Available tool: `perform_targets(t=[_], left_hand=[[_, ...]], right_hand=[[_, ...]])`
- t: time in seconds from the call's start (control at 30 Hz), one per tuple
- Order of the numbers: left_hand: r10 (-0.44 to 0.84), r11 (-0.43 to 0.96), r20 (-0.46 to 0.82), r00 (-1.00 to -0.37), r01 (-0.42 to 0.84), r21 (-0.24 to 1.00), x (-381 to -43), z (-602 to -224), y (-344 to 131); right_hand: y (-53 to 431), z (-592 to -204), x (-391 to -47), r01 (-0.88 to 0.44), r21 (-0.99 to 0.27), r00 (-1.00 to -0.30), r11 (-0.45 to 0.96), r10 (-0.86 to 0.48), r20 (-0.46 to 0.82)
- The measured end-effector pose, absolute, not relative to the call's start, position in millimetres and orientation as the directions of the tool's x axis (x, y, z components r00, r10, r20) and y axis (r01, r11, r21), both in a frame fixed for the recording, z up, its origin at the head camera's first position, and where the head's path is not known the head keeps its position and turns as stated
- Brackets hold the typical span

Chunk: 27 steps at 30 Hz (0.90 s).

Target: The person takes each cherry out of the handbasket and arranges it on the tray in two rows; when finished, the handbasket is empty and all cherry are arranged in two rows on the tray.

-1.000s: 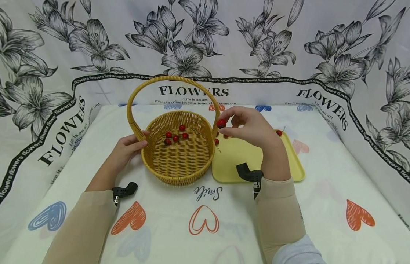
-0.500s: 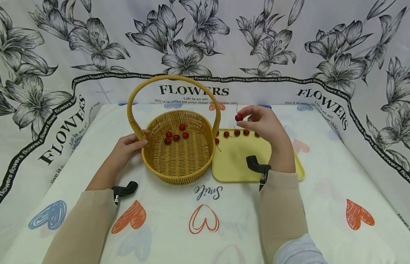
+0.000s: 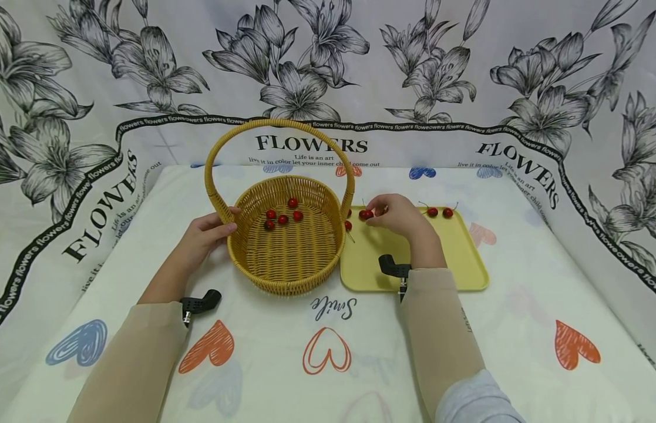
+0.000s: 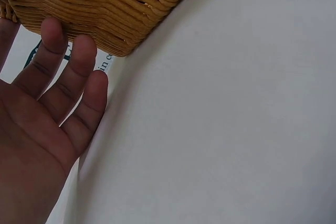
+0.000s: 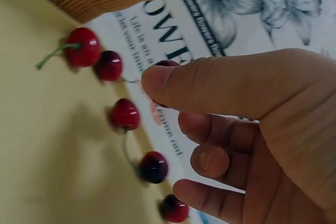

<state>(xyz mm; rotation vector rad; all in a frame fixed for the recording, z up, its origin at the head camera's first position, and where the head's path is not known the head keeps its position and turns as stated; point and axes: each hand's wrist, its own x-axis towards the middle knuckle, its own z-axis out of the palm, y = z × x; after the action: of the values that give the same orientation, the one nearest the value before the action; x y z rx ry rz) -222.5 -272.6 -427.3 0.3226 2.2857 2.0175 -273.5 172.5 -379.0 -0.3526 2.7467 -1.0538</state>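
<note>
My left hand (image 3: 203,235) grips the yellow wicker basket (image 3: 285,288) by its left rim at the foot of the handle, thumb on top. In the left wrist view, its fingers (image 4: 83,59) lie by the basket's outer side. Several red cherries (image 3: 282,220) sit inside the basket. My right hand (image 3: 404,220) is low over the back of the yellow tray (image 3: 391,270), pinching a cherry (image 5: 168,63) between thumb and index finger. The thumb covers most of it in the right wrist view. Several stemmed cherries (image 5: 125,114) line the tray's back edge.
Two more cherries (image 3: 447,212) lie at the tray's back right corner. The tray stands right beside the basket, whose tall handle (image 3: 280,123) arches over it. A heart-printed white cloth (image 3: 264,364) covers the table, and a flower-printed curtain (image 3: 433,70) hangs behind.
My right hand, holding the cherry, moved right from the basket's handle, then down and left to the tray's back edge. My left hand and the basket have stayed put.
</note>
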Motion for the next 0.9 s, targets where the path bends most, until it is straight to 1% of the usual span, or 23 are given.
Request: perform_targets(t=[0.27,0.53,0.9], left_hand=[[0.205,0.106,0.075,-0.976,0.098,0.99,-222,-425,-271],[0.205,0.113,0.073,-0.976,0.098,0.989,-223,-425,-272],[0.205,0.103,0.077,-0.976,0.1,0.99,-222,-426,-273]], right_hand=[[159,-395,-276,-0.139,-0.633,-0.943,0.761,-0.298,-0.151],[155,-398,-275,-0.129,-0.59,-0.951,0.797,-0.268,-0.153],[156,-402,-274,-0.11,-0.576,-0.954,0.81,-0.248,-0.167]])
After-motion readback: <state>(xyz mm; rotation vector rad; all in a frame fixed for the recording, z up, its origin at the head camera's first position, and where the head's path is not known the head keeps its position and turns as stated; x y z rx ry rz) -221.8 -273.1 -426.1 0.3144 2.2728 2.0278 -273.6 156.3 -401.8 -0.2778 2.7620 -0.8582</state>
